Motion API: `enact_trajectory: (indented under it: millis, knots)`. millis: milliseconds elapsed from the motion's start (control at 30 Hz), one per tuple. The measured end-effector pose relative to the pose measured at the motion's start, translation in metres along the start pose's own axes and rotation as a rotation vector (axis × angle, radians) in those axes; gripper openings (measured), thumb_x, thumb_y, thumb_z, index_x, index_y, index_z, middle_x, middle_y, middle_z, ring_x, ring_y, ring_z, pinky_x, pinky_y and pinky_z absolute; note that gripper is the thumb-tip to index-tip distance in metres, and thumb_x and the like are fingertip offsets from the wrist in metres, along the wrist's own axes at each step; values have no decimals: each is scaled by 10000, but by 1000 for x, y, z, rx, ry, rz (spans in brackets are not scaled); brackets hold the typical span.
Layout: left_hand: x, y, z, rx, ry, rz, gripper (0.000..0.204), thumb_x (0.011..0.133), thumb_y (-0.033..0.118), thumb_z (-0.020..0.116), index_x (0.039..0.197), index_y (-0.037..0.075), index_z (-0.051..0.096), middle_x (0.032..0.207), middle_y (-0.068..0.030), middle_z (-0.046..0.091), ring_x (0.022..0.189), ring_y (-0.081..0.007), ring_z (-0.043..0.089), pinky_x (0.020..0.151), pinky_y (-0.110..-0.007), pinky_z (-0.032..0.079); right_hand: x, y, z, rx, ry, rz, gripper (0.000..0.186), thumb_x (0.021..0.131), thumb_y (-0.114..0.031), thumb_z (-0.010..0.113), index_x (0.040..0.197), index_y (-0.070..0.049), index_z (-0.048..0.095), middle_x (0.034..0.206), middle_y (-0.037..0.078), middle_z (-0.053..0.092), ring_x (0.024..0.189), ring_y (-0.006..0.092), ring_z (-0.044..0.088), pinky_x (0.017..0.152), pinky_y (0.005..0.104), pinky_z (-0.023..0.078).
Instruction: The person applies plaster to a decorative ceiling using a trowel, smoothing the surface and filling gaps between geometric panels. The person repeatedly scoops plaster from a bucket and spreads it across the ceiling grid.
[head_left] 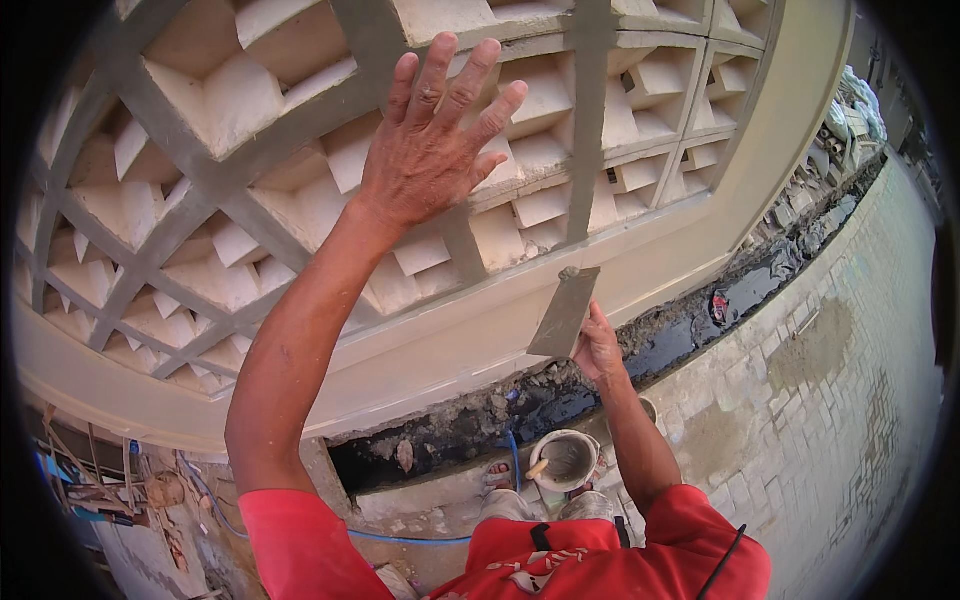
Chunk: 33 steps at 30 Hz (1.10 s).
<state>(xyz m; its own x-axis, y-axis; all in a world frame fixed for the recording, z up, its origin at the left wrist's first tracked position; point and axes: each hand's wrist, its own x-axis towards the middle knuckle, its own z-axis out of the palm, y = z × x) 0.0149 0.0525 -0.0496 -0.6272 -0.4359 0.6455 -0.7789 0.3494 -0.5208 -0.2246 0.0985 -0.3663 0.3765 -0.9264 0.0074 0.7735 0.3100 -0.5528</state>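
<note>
Evidently, the left hand (425, 150) is spread; the right hand (598, 350) grips a flat plate (566, 314) at its edge. We judge it light, stiff, best held there.

left hand (420, 150): spread near lattice wall (590, 130) | right hand (598, 348): holds plate (565, 313)

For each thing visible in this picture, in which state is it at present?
Left hand: raised, open, fingers spread.
Right hand: closed on the flat tool.
Flat tool: held, tilted, a grey lump at its upper edge.
Bucket: upright, partly filled with grey mix.
Lattice wall: grey strips between pale blocks.
Ditch: dark, wet.
Blue hose: lying, curved.
</note>
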Motion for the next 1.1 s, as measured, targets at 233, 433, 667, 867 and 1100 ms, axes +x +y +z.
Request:
enact_trajectory:
  millis: [233,433,667,867,1100]
  knots:
    - [0,-21,39,-42,-10,98,803,784,478,670,1477,289,311,1592,-46,147,1467,-360,55,1202,-484,26,38,35,33,65,165,-136,587,939,-37,502,1467,-90,252,1352,106,485,1171,232,555,950,412,512]
    - [-1,-23,45,26,16,105,843,765,583,627,1481,287,295,1589,-40,169,1463,-369,88,1202,-486,29,56,51,45,36,242,-219,570,940,-47,478,1463,-72,253,1331,96,508,1193,244,548,980,403,491]
    - [0,-20,49,89,-10,103,851,759,623,608,1478,283,307,1591,-38,168,1459,-381,99,1195,-510,27,72,52,49,-23,329,-251,560,942,-47,501,1457,-57,281,1323,115,509,1178,236,549,979,399,489]
    - [0,-21,48,131,-32,107,853,751,651,607,1471,286,333,1588,-38,179,1454,-383,124,1189,-528,36,85,55,74,-189,452,-193,590,923,-81,590,1445,-43,319,1228,128,546,980,216,643,755,413,596]
    - [2,-19,47,130,-40,105,894,720,661,631,1474,289,329,1585,-36,195,1450,-389,138,1188,-526,52,110,80,88,-239,533,-288,670,891,-82,627,1458,-6,280,1227,169,518,990,257,630,696,428,619]
